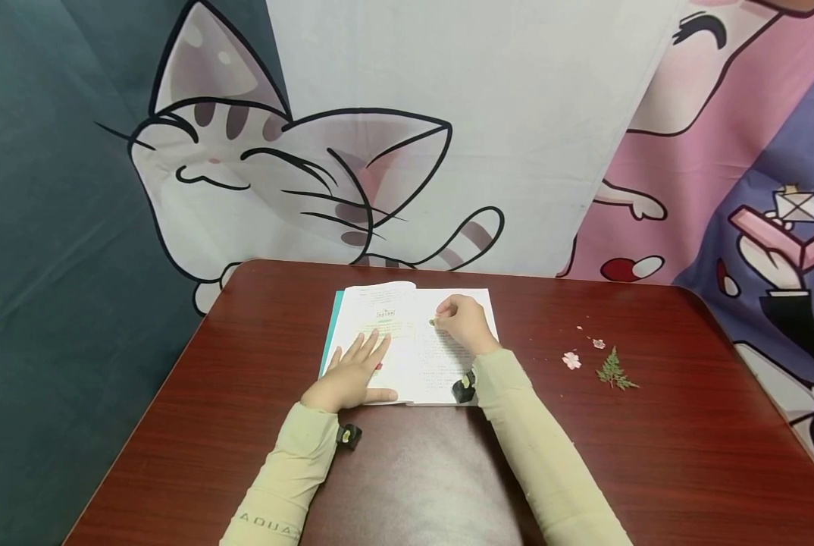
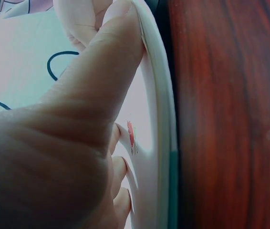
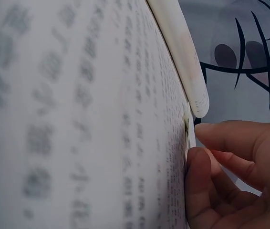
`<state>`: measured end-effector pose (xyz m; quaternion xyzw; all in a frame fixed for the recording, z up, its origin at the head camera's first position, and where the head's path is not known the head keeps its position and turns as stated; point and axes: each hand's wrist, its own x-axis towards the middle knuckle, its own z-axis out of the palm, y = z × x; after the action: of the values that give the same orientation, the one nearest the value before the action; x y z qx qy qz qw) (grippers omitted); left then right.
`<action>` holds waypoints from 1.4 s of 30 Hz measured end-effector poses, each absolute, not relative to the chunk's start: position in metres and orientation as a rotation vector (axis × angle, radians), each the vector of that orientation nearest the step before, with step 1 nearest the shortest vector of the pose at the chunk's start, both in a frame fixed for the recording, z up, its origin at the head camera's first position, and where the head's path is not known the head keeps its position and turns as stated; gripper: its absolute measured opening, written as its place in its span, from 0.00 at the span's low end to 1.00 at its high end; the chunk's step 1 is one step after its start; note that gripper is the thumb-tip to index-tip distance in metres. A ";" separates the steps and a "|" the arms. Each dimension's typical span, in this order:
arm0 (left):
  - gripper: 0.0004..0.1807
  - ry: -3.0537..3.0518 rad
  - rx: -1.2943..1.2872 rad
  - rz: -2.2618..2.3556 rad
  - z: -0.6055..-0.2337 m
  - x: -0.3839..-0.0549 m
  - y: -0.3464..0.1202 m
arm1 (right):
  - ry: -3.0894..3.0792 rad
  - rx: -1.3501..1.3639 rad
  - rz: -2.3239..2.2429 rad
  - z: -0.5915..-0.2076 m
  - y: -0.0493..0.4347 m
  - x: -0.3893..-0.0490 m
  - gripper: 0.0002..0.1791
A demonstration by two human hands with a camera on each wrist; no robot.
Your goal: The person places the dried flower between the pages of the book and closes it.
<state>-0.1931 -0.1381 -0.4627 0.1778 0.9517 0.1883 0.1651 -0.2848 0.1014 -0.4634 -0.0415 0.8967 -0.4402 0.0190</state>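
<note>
An open book [image 1: 441, 379] with printed pages lies on the table. My left hand [image 1: 345, 379] rests on its left page with fingers spread, the thumb along the lower edge. A small red patch [image 1: 379, 367] shows on that page beside the fingers, also in the left wrist view [image 2: 130, 134]. Over the upper part of the right page, my right hand [image 1: 464, 322] has its fingers curled, thumb and forefinger pinching at a small green sprig [image 1: 432, 322]. In the right wrist view the sprig [image 3: 186, 126] is close against the page, right at the fingertips.
On the dark red wooden table [image 1: 687, 440], right of the book, lie a pale pink flower [image 1: 571, 360], a smaller flower [image 1: 599, 343], a green fern-like leaf [image 1: 615, 371] and tiny petal bits. A cartoon-printed cloth [image 1: 530, 91] hangs behind the table's far edge.
</note>
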 end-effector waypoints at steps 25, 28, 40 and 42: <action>0.56 2.718 0.530 0.521 -0.467 -0.193 -0.140 | 2.908 -0.100 -1.275 -0.446 0.162 -0.251 0.10; 0.56 2.709 0.518 0.518 -0.468 -0.193 -0.140 | 2.903 -0.062 -1.267 -0.450 0.168 -0.248 0.13; 0.56 2.722 0.515 0.525 -0.468 -0.193 -0.140 | 2.853 0.074 -1.151 -0.460 0.175 -0.243 0.29; 0.56 2.723 0.514 0.522 -0.467 -0.193 -0.139 | 2.843 0.081 -1.150 -0.461 0.175 -0.242 0.30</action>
<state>-0.1932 -0.1392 -0.4675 0.1799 0.9532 0.1826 0.1605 -0.2417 0.1752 -0.4607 0.0263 0.9261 -0.3744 0.0368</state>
